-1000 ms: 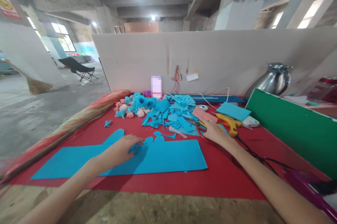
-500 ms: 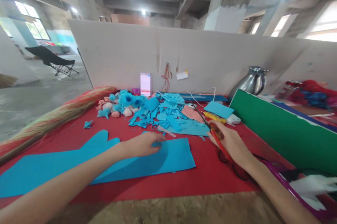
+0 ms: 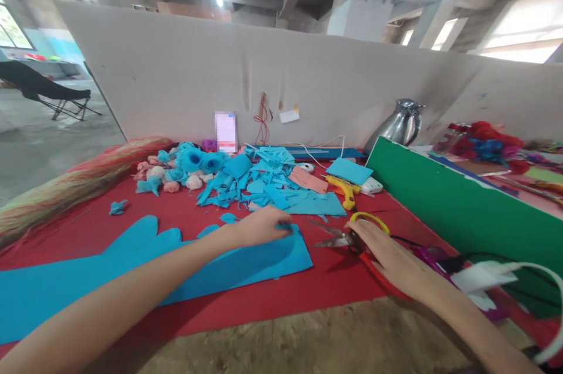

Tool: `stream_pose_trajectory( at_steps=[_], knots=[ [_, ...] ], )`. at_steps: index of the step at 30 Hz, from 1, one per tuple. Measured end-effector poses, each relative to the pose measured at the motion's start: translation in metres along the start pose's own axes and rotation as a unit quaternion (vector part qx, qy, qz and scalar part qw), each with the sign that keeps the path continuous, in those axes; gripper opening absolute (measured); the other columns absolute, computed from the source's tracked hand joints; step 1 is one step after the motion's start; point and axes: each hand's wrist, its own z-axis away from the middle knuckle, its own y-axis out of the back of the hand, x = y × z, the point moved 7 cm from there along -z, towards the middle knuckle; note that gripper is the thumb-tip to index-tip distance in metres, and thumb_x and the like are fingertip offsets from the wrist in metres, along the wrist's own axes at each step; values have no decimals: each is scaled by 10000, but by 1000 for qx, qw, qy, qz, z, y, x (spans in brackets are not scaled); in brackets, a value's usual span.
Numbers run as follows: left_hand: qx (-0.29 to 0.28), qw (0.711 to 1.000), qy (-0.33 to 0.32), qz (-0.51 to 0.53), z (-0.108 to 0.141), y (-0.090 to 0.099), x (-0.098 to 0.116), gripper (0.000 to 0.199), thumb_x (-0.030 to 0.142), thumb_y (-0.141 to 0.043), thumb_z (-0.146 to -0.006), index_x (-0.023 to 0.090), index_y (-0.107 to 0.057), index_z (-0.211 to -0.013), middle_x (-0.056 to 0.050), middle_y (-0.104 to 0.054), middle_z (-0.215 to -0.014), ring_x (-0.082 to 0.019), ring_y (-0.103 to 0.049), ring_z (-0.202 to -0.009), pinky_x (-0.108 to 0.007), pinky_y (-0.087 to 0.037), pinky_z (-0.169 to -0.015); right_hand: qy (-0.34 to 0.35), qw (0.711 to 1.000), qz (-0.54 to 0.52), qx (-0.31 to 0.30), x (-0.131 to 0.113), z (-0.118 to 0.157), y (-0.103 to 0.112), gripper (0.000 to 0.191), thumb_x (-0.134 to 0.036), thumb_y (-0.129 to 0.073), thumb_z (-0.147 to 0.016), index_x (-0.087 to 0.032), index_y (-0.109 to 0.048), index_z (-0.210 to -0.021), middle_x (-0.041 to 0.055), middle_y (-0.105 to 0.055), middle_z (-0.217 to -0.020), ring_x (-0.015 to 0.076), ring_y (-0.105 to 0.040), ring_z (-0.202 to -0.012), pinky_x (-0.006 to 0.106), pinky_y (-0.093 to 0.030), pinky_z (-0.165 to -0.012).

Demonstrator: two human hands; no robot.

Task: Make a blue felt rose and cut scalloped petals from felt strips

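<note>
A long sheet of blue crepe paper point(image 3: 246, 268) lies across the red table covering, with rounded lobes along its far edge at the left. My left hand point(image 3: 264, 226) is closed at the sheet's right part, its fingers curled onto the paper near the upper edge. To the right, my right hand point(image 3: 378, 245) grips scissors point(image 3: 347, 240) with one yellow and one red handle. Their blades are parted and point left towards the sheet's right end, apart from it. Blue paper scraps point(image 3: 268, 183) are heaped behind my left hand.
Crepe paper flowers point(image 3: 193, 160) sit left of the scraps. A yellow glue gun point(image 3: 345, 191) lies behind the scissors. A green board point(image 3: 422, 204) slants along the right, with a steel jug point(image 3: 398, 125) behind it. A phone point(image 3: 226, 132) stands against the partition point(image 3: 176, 69).
The scissors have swung from pointing up and away to pointing left, and their blades have parted. My left hand has closed onto the paper. The view has shifted to the right.
</note>
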Motion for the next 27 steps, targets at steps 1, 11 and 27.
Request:
stream_pose_trajectory(
  at_steps=[1,11,27],
  knots=[
    [6,1000,-4,2,2,3,1,154,191,-560,-784,144,-653,-898,-60,-682,-910,-194,-615,-829,-252,-438,-729,4,1000,11,-6,0,2,-1,527,-41,-321,-727,-126,-387,-1243,201,-484,-1242,258,-472,-1164,422,-470,-878],
    [20,998,-28,44,25,35,13,151,216,-551,-808,155,-647,-907,-19,-682,-890,-140,-612,-808,-204,-430,-703,60,993,91,-34,-7,4,-9,533,-10,-366,-705,-106,-471,-1219,178,-489,-1256,271,-474,-1159,408,-495,-861],
    [100,991,-39,78,17,32,10,227,225,-508,-832,163,-546,-1047,-84,-583,-1108,-178,-534,-1024,-280,-450,-853,122,984,112,-66,-21,-12,-17,632,41,-429,-586,-171,-529,-1173,130,-534,-1163,278,-488,-1097,446,-466,-874]
  ],
)
